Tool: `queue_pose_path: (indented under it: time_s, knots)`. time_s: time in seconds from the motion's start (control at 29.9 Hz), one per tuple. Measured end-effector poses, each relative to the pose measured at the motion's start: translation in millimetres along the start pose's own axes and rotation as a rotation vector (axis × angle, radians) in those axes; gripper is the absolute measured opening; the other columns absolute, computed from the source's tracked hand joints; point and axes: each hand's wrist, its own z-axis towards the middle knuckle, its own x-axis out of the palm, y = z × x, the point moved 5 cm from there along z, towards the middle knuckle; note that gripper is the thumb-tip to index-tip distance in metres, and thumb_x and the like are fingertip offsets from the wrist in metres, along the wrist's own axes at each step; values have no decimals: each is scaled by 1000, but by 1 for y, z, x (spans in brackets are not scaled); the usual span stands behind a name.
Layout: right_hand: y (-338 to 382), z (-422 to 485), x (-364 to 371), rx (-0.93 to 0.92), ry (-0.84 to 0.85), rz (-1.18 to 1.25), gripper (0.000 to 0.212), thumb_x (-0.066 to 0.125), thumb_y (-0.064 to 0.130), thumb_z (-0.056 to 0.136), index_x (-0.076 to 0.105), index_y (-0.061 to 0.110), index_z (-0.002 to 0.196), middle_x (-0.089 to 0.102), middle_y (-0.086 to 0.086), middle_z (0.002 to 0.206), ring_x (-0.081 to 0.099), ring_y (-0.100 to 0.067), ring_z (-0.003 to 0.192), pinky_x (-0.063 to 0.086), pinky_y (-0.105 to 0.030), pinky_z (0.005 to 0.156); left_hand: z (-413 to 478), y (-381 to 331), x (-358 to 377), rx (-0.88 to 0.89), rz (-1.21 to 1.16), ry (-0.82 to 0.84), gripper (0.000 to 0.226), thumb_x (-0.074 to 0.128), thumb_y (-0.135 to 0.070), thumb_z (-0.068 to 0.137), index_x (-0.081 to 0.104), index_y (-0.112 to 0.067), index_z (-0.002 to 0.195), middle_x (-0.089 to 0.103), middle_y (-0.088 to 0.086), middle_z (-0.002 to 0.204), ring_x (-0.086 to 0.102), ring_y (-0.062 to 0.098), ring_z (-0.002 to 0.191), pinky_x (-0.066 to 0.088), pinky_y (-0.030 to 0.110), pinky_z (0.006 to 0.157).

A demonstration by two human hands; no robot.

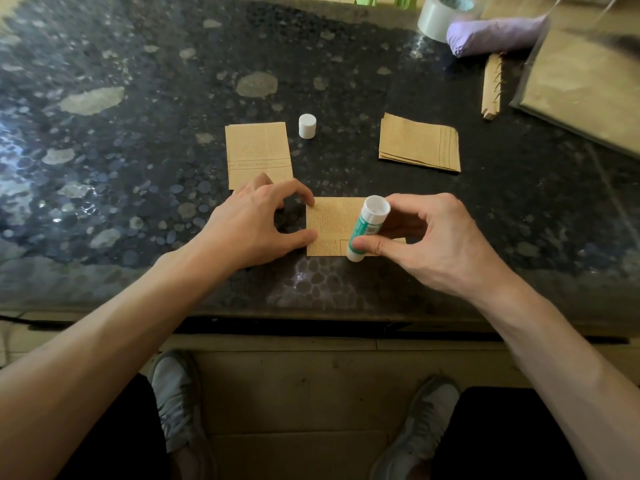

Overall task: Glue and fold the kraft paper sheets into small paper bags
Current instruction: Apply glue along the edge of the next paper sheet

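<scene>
A small printed kraft paper sheet lies near the front edge of the dark stone table. My left hand holds the sheet's left edge down with curled fingertips and thumb. My right hand grips a green-and-white glue stick, tilted, its lower end on the sheet. The stick's white cap stands alone farther back. A folded kraft piece lies to the back left. A stack of kraft sheets lies to the back right.
At the back right sit a roll of clear tape, a purple bundle, a spiral-bound notebook edge and a clear sleeve of paper. My shoes and a cardboard floor show below the table edge.
</scene>
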Motion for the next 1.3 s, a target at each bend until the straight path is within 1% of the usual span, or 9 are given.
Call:
queue_pose_path:
  time_s: [0.17, 0.27, 0.37, 0.6, 0.77, 0.94, 1.14, 1.2, 1.3]
  knots:
    - [-15, -2, -7, 83, -197, 194, 27, 79, 38, 85, 77, 23, 108, 76, 16, 101, 71, 2, 100, 58, -22, 88, 0, 0, 0, -1, -2, 7, 49, 68, -67, 78, 52, -53, 122, 47, -6, 111, 50, 16, 110, 52, 44, 89]
    - [-14, 1, -10, 43, -274, 94, 30, 79, 36, 89, 74, 21, 114, 74, 16, 106, 70, -1, 103, 59, -27, 91, 0, 0, 0, 1, -1, 8, 49, 67, -67, 78, 52, -53, 122, 47, -6, 112, 50, 16, 110, 51, 43, 88]
    - [-13, 4, -3, 30, -238, -18, 34, 76, 39, 92, 72, 20, 120, 72, 15, 110, 68, -1, 105, 59, -31, 90, 0, 0, 0, -1, -3, 4, 48, 68, -67, 79, 52, -53, 122, 47, -7, 112, 50, 16, 110, 51, 43, 87]
    - [-4, 6, 2, -3, -255, -131, 36, 77, 49, 87, 72, 24, 113, 70, 17, 105, 67, 1, 98, 56, -17, 84, 0, 0, 0, -9, 0, 0, 47, 69, -65, 80, 52, -53, 122, 47, -6, 113, 51, 17, 112, 51, 44, 88]
    - [-6, 5, 1, 18, -275, -134, 40, 78, 56, 82, 71, 26, 108, 68, 20, 102, 67, 3, 96, 55, -13, 80, -1, 0, 0, -7, -1, -4, 48, 69, -65, 80, 52, -53, 123, 46, -7, 112, 50, 16, 111, 48, 40, 85]
    - [-6, 7, -2, 32, -180, -107, 36, 78, 50, 84, 72, 30, 114, 71, 19, 106, 67, 2, 99, 54, -18, 83, -1, 0, 0, -10, -5, 0, 48, 68, -66, 79, 51, -54, 122, 45, -7, 112, 51, 17, 112, 49, 40, 86]
    - [-9, 6, -1, 52, -78, -86, 34, 79, 34, 89, 73, 24, 121, 69, 17, 117, 64, 4, 104, 48, -3, 84, -2, -2, -2, -13, -4, 8, 48, 69, -65, 80, 52, -52, 124, 45, -7, 111, 50, 17, 110, 50, 43, 89]
    - [-7, 6, -2, 44, -84, -100, 35, 79, 41, 87, 73, 27, 118, 70, 19, 114, 64, 6, 101, 51, -7, 84, -2, -2, -2, -16, -5, 11, 48, 69, -65, 80, 52, -52, 124, 45, -7, 111, 49, 16, 109, 51, 44, 90]
    - [-5, 5, -5, 38, -129, -122, 37, 80, 53, 81, 73, 31, 109, 73, 18, 105, 68, -1, 96, 57, -24, 84, -1, -2, -2, -15, -2, 10, 49, 69, -65, 80, 52, -52, 124, 46, -7, 111, 49, 16, 108, 51, 44, 89]
